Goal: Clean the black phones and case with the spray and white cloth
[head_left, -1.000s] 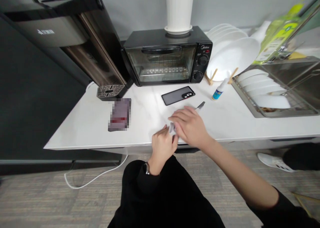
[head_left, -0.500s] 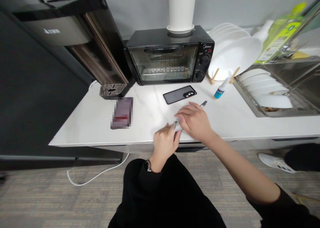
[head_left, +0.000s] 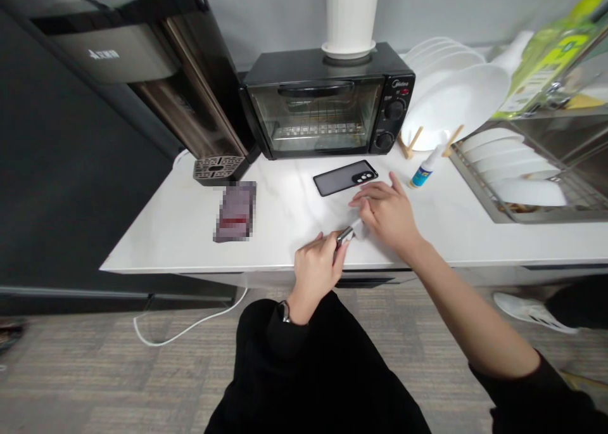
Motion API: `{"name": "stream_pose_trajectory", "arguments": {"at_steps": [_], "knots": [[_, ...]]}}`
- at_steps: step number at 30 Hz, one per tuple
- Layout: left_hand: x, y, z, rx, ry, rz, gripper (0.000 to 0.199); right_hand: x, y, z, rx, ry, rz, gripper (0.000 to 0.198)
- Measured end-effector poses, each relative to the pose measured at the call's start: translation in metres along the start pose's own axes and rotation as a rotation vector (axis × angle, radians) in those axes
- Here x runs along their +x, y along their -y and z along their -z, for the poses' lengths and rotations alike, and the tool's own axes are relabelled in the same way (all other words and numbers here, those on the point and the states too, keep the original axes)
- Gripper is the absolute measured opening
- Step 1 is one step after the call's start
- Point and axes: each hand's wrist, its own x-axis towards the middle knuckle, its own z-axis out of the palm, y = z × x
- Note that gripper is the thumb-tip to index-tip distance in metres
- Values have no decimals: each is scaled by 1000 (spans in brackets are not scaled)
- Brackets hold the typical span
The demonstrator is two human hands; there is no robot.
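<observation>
In the head view, my left hand [head_left: 317, 263] is closed around one end of a slim, shiny dark-and-silver tool [head_left: 345, 234] above the counter's front edge. Its far end is hidden by my right hand, so its kind does not show. My right hand [head_left: 387, 215] is bent over that end, thumb and forefinger drawn together. A soft white piece like tissue [head_left: 361, 229] shows beneath its fingers. Just beyond lies a dark phone case [head_left: 344, 178] with camera cutouts. A small blue-and-white bottle [head_left: 422, 173] stands to the right of it.
A pixelated purplish item [head_left: 236, 211] lies on the white counter [head_left: 280, 231], before a tall dispenser [head_left: 218, 168]. Behind is a black toaster oven [head_left: 327, 66] bearing a white pot [head_left: 351, 16]. Plates [head_left: 456, 101] stand in a rack beside the sink [head_left: 503, 217]. A person's shoe [head_left: 534, 312] is at right.
My right hand has slid right, away from my left hand, and its fingers have lifted. More of the shiny tool shows between the hands, while its far tip is now hidden.
</observation>
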Motion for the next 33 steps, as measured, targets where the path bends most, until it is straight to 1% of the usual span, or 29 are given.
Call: {"name": "stream_pose_trajectory", "arguments": {"at_steps": [2,3,6,8,10,13,15,17,19,20,22,24,26,28,29,30,33], "knots": [[0,-1,0,-6,-13,-10,17,1,-6,1,-15,-32,-56,45],[0,-1,0,-4,-21,-19,17,-1,-4,1,-9,-34,-47,45],[0,1,-2,13,-44,-48,16,-7,15,-3,41,4,80,43],[-1,2,-2,20,-48,-54,17,-8,21,-5,63,28,145,41],[-1,1,-1,11,-35,-35,16,-5,12,-5,56,13,114,40],[0,-2,-1,-15,-14,2,17,1,-10,-3,34,-46,-16,42],[0,-2,-1,-17,-17,4,17,0,-9,-3,34,-66,-38,43],[-2,0,-3,0,-30,-17,15,-5,8,-6,52,-53,37,42],[-3,3,-5,28,-33,-39,17,-10,28,-9,63,-27,158,38],[-4,4,-6,37,-30,-46,19,-11,33,-10,65,-11,210,36],[-5,5,-6,33,-26,-47,19,-10,28,-10,60,3,238,34],[-5,3,-5,4,-25,-39,15,-4,6,-7,57,-23,161,39],[-4,1,-4,-19,-23,-34,15,3,-19,-4,58,-77,21,46],[-4,-1,-3,-16,-26,-31,16,5,-29,-3,54,-124,-63,47],[-4,0,-3,-7,-31,-30,16,3,-25,-3,49,-137,-64,46],[-4,0,-4,4,-35,-29,16,0,-16,-4,44,-141,-33,44],[-6,4,-6,42,-48,-48,19,-13,24,-9,42,-66,176,38]]}}
